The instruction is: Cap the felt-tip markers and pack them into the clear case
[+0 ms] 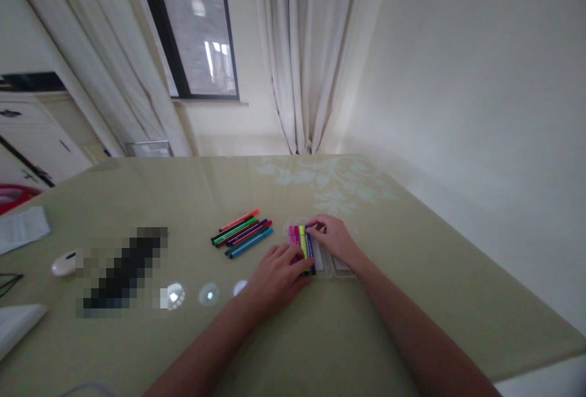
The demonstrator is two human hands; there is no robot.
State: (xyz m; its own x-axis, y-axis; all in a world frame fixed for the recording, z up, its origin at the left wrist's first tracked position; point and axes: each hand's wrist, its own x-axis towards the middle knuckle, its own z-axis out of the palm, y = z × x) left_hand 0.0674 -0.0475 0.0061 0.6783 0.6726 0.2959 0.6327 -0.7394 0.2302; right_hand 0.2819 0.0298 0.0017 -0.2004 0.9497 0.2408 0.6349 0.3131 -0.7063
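A clear plastic case [327, 265] lies open on the table, with a pink marker [291, 235], a magenta marker [296, 237], a yellow marker [303, 239] and a dark blue marker [310, 244] side by side in its left part. My right hand [336, 239] pinches the upper end of the blue marker between thumb and fingers. Curled over the lower ends of the markers, my left hand [277, 276] has its fingertips at the blue one and hides part of the others. To the left lies a loose pile of several coloured markers [242, 233].
A white mouse [65, 264] and a blurred-out dark object [126, 272] lie on the left of the table [412, 299]. Papers [22, 229] are at its left edge. Round light reflections show nearby. A wall [480, 110] runs along the right side.
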